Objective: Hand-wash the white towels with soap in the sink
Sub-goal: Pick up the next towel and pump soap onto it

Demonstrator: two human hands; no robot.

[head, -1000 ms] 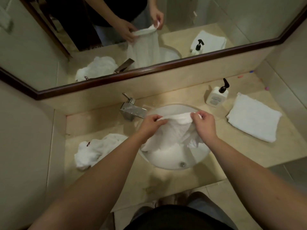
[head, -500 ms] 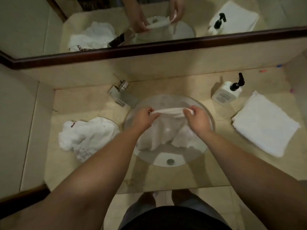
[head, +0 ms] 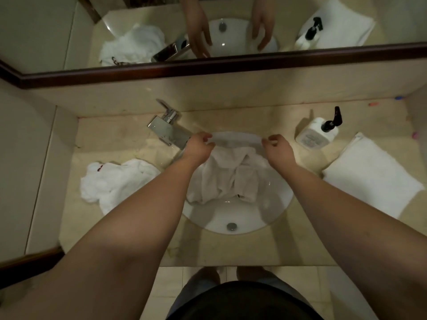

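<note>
Both my hands are out over the far rim of the sink, fingers loosely curled with small gaps between them. My left hand hangs just beside the spout of the chrome faucet; my right hand sits across from it. Whether either set of fingertips actually pinches the cloth I cannot tell; in the mirror the fingers look spread and relaxed.

Between and below my hands lies the white towel, crumpled in the basin. One edge stretches flat along the far rim from hand to hand, so its long axis runs left to right there, and the rest droops in folds toward me, stopping short of the drain.

Left of my left hand, a second towel lies bunched on the counter. Right of my right hand stands a soap bottle with a black pump, and nearer me beyond it a folded towel lies flat.
</note>
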